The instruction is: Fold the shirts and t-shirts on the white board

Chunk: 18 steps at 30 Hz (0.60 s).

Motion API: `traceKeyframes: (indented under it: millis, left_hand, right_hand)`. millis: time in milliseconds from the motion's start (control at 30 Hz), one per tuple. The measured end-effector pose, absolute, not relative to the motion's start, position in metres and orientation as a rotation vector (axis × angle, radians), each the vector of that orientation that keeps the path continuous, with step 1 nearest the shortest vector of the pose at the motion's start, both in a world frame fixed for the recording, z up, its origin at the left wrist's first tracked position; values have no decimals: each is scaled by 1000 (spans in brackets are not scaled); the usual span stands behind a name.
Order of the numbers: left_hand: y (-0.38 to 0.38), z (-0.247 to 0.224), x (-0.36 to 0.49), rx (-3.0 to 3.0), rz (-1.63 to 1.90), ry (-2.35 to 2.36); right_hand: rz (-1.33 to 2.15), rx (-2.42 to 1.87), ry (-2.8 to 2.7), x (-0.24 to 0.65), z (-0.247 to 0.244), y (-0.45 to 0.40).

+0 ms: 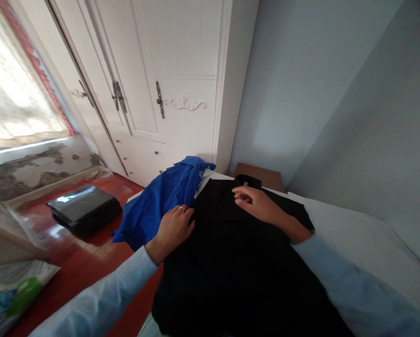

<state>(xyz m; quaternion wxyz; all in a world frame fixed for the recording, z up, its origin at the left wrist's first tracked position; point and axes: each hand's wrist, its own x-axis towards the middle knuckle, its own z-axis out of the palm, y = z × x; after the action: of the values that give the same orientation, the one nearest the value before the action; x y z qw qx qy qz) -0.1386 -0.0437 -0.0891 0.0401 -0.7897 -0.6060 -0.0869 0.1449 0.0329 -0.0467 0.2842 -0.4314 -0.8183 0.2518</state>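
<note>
A black garment [231, 262] lies spread over a white surface, its collar at the far end. My left hand [175, 229], with a ring on one finger, rests at the garment's left edge, beside a blue garment [154, 201]; its fingertips point down at the cloth, and whether they pinch it cannot be made out. Just below the collar is my right hand [255, 203], fingers curled and slightly apart over the black cloth, with nothing seen in them.
A white wardrobe [189, 51] stands beyond the garments, with a brown bedside table [261, 174] to its right. On the red floor [90, 255] at left are a black case [87, 210] and a plastic bag [20, 285]. White bedding [364, 238] extends right.
</note>
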Motion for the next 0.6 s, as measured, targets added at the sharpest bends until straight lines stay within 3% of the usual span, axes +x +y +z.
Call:
traceKeyframes:
  millis: [233, 600]
  left_hand:
    - [-49, -103, -150, -2036, -683, -2322]
    - [-58, -128, -158, -1860, -1361, -2497]
  right_hand:
    - [1085, -1581, -1668, 50, -85, 152]
    - [1154, -1323, -1404, 19, -127, 192]
